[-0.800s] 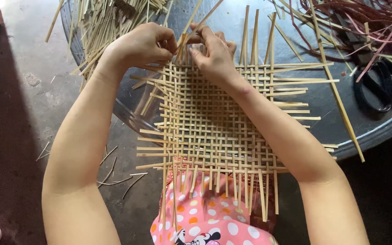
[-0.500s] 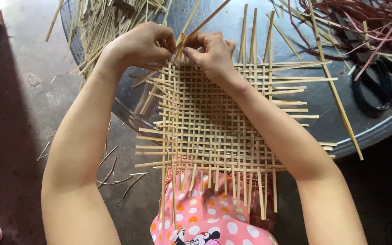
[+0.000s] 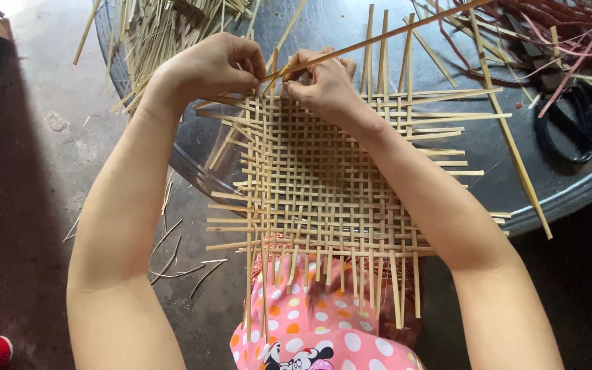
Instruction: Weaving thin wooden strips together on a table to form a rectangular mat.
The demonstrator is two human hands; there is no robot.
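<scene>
Woven bamboo mat [image 3: 323,199]: centre of frame, near edge over a pink dotted lap [image 3: 310,329], far part on the round dark bench [image 3: 556,199]. Left hand [image 3: 210,68] and right hand [image 3: 320,82] meet at the mat's far edge, upper centre, fingers pinched together on one long bamboo strip [image 3: 385,34] slanting to upper right. Loose strips [image 3: 159,27] upper left; black scissors [image 3: 577,120] at right, reddish strips [image 3: 556,20] beyond.
</scene>
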